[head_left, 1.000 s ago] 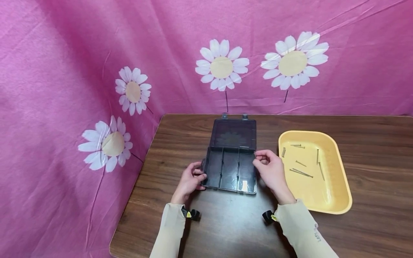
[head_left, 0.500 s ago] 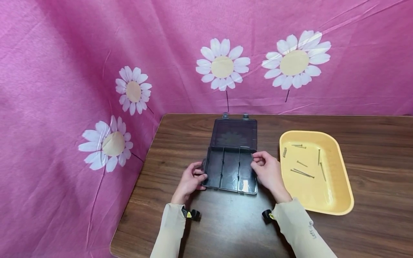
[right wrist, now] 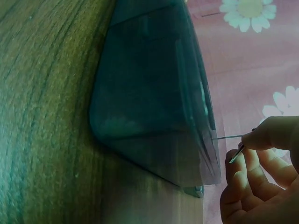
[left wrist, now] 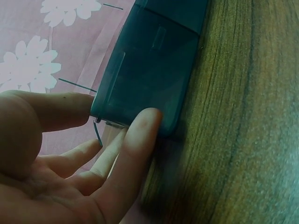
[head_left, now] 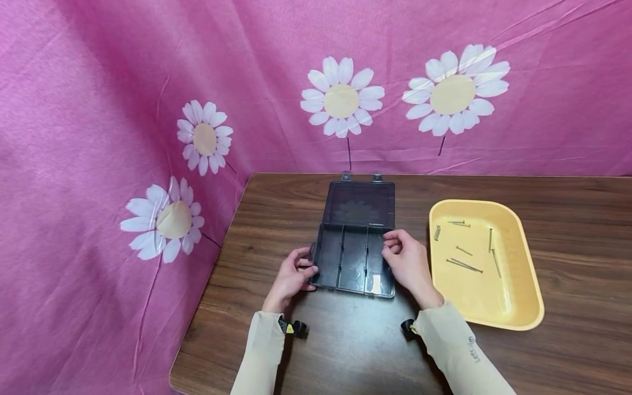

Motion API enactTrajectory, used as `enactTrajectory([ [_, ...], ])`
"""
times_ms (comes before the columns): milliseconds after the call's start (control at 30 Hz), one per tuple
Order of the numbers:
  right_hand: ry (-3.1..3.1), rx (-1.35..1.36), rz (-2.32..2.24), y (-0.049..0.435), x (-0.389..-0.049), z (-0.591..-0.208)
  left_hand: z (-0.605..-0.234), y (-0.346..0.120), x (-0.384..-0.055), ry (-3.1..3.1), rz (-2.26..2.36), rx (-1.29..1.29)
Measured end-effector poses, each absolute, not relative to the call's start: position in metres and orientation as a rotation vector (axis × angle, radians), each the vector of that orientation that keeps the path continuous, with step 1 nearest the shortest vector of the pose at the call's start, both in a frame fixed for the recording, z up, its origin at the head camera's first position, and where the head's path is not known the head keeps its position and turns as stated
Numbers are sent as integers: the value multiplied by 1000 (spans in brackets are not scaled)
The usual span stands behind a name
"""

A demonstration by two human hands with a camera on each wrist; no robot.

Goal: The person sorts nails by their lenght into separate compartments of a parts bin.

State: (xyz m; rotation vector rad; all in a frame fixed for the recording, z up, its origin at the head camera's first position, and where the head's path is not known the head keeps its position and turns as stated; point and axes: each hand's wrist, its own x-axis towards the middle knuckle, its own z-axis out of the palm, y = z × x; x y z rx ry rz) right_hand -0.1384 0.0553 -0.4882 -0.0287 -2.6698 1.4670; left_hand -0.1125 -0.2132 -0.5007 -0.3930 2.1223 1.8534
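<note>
A dark translucent compartment box lies on the table with its lid folded back. Two dividers split it into three long compartments, which look bare in the head view. My left hand grips the box's left side near the front corner, its thumb and a finger on the wall in the left wrist view. Above the right compartment, my right hand pinches a thin metal screw between thumb and fingertips. In the right wrist view the screw slants, its lower end showing below the fingers, close to the box's rim.
A yellow tray stands right of the box, near my right forearm, with several screws scattered inside. A short ridged metal piece lies at its left wall. Behind the wooden table hangs a pink daisy curtain.
My right hand has shifted left from the box's right wall to over the right compartment. My left hand stays on the box, and the head view has moved slightly.
</note>
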Motion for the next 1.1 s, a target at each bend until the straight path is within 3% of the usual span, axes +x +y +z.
enactTrajectory([
  [1100, -2630, 175, 1249, 52, -139, -493, -500, -212, -111, 2144, 1823, -392],
])
